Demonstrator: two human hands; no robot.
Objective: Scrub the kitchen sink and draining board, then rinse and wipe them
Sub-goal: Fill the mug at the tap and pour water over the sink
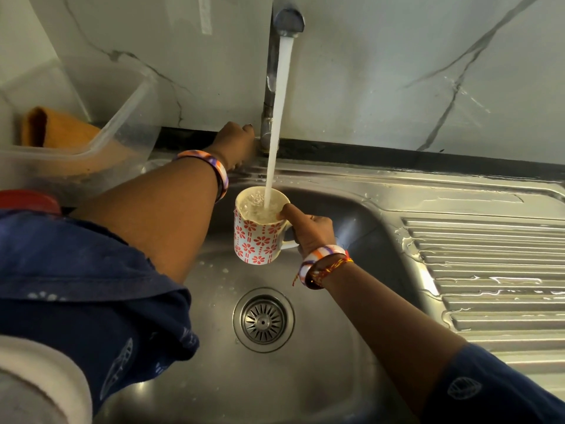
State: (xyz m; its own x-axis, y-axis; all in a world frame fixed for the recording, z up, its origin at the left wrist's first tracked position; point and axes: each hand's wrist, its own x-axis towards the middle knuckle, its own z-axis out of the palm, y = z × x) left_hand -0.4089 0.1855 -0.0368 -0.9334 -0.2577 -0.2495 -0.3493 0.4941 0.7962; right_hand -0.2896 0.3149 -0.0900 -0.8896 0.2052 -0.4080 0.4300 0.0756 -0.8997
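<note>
Far left: clear plastic tub (122,117) holding an orange cloth (58,130). My left hand (235,145) reaches to the base of the tap (269,117) at the far rim — fingers hidden behind the hand, so I cannot tell how they lie. Water stream (279,117) falls into a red-flowered mug (256,237), nearly full, held over the sink (305,377) above the drain (263,320). My right hand (308,229) grips the mug handle, thumb on the rim. Right: draining board (489,270) — wet, ridged.
</note>
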